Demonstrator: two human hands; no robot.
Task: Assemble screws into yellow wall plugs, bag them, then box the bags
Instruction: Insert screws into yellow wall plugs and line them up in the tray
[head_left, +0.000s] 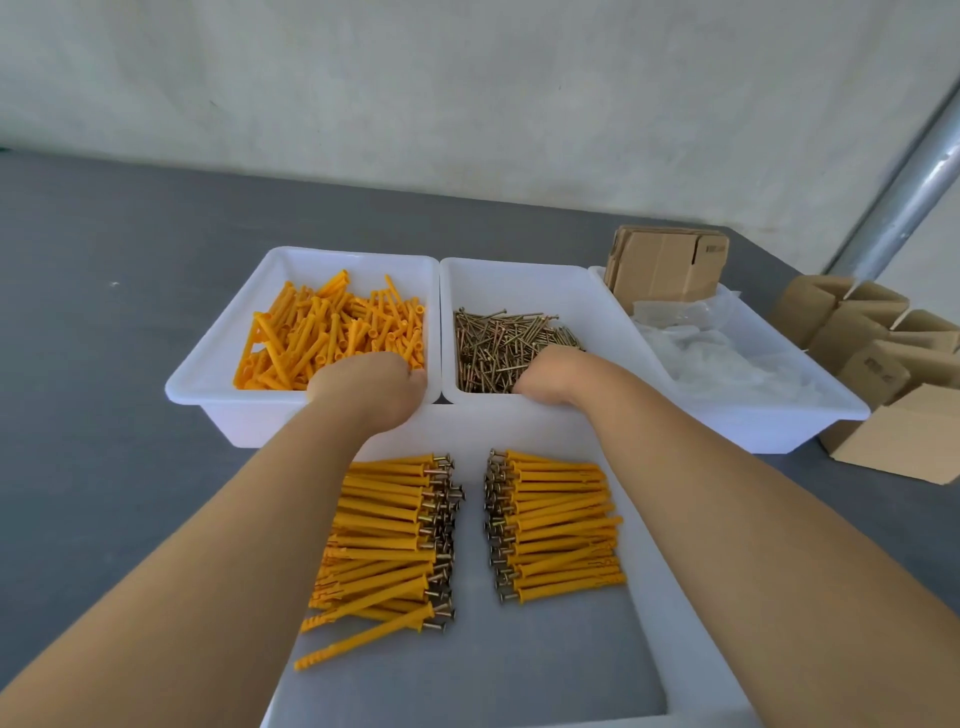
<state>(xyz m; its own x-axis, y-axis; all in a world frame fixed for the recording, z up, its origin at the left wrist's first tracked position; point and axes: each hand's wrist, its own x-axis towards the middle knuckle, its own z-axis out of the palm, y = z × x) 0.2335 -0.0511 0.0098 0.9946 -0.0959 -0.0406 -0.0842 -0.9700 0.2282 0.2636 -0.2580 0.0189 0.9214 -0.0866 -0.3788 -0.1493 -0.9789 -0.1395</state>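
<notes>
Your left hand (366, 382) reaches forward, knuckles up, fingers curled down into the loose yellow plugs (332, 332) in the left bin (208, 384); whether that grip holds one, you cannot tell. Your right hand (553, 374) dips likewise into the screws (498, 338) in the middle bin (597, 291), grip hidden too. The right bin (810, 415) holds clear bags (727, 358) and flat cartons (665, 262). In the near tray (519, 675), two rows of assembled plugs (384, 525) lie crosswise, screw heads facing the centre gap.

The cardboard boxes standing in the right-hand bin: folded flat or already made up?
Folded flat. The cardboard boxes stand on edge as a thin stack at the far end of the right-hand bin, behind the clear bags.
</notes>
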